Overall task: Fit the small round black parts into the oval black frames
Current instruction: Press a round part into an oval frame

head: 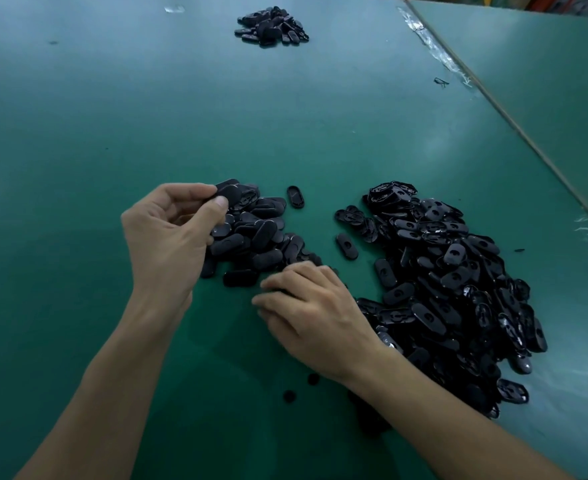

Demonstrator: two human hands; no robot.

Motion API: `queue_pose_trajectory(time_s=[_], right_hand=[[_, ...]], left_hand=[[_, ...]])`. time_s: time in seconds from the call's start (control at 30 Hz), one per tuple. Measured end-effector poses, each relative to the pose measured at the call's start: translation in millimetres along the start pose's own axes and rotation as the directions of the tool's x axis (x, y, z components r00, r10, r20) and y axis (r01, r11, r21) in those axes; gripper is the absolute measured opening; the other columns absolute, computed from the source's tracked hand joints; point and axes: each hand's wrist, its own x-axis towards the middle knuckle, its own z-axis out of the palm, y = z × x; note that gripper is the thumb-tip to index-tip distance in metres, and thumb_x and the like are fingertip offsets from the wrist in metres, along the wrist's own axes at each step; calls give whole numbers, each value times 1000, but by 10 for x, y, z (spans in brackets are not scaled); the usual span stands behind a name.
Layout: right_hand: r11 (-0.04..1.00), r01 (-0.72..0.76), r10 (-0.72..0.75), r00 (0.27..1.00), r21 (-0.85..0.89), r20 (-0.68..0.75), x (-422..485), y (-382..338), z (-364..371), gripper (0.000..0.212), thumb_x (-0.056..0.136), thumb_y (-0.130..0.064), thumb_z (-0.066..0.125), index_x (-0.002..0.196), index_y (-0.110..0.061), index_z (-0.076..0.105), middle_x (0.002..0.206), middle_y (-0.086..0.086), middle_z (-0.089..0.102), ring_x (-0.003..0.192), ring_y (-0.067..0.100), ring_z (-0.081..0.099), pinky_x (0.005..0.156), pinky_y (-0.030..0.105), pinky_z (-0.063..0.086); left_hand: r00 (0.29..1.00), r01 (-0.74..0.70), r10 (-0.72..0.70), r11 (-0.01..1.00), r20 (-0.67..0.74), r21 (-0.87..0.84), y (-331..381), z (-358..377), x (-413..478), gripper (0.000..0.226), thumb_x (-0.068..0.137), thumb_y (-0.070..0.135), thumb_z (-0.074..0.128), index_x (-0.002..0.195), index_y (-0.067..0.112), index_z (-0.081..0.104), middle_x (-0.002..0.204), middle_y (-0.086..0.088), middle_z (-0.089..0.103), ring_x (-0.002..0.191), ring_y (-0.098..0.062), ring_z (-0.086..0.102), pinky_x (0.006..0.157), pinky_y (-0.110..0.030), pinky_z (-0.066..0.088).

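Head view: left hand [171,237] pinches one oval frame [228,194] above the near pile [254,237].
Right hand [316,313] curls its fingers onto the green table [112,116]; whether it grips anything, I cannot tell. Two small round parts [313,379] lie by its wrist. Turn the frame hollow-side up, then press a part in squarely.

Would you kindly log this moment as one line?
left hand: pinches oval frame over middle pile | right hand: palm down, grasp unclear | round parts: by right wrist
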Motion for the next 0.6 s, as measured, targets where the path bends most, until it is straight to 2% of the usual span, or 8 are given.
queue_pose_trajectory(time_s=[0.07, 0.13, 0.23, 0.33, 0.47, 0.6], right_hand=[[998, 63, -63, 997, 6, 35, -87, -96, -60, 19, 94, -31, 61, 97, -21, 77, 98, -1, 66, 89, 19, 57, 77, 30, 41], [993, 110, -105, 985, -29, 134, -166, -212, -64, 22, 95, -38, 57, 98, -22, 72, 97, -1, 59, 85, 17, 51, 74, 29, 39], [986, 108, -79, 973, -125, 219, -228, -328, 33, 21, 98, -39, 51, 98, -21, 61, 99, -1, 55, 84, 18, 48, 72, 31, 42], [975, 30, 3, 989, -221, 145, -145, -279, 108, 17, 99, -34, 55, 96, -17, 54, 93, 1, 51, 81, 19, 46, 69, 32, 41], [915, -148, 182, 982, -376, 56, 33, -143, 163, 26, 82, -23, 78, 88, -17, 54, 84, 1, 51, 74, 21, 47, 63, 33, 38], [864, -256, 322, 943, -433, 84, 176, -51, 179, 30, 74, -26, 84, 85, -18, 57, 80, 1, 54, 72, 22, 52, 60, 33, 39]], left_hand=[[1000, 0, 0, 1000, -7, 1, -6, -10, 6, 14, 83, 9, 76, 82, 22, 70, 68, 6, 72, 61, -6, 66, 53, -15, 47], [1000, -4, 4, 1000, -9, 9, -21, -12, 13, 14, 83, 10, 77, 83, 22, 70, 67, 7, 72, 61, -6, 66, 52, -15, 46], [1000, -8, 8, 1000, -6, 29, -59, -4, 10, 14, 83, 9, 77, 82, 22, 71, 67, 8, 72, 61, -5, 65, 54, -15, 47], [999, -28, 29, 999, -19, 42, -89, 7, 16, 17, 82, 8, 78, 81, 24, 71, 68, 13, 72, 62, 0, 64, 60, -12, 48], [999, -48, 50, 996, -14, 75, -146, 20, 3, 17, 82, 10, 77, 82, 25, 71, 71, 14, 73, 63, -1, 65, 63, -14, 50], [997, -69, 61, 984, 55, 164, -206, -8, 2, 14, 78, 17, 81, 80, 28, 73, 74, 8, 75, 66, -7, 66, 63, -18, 52]])
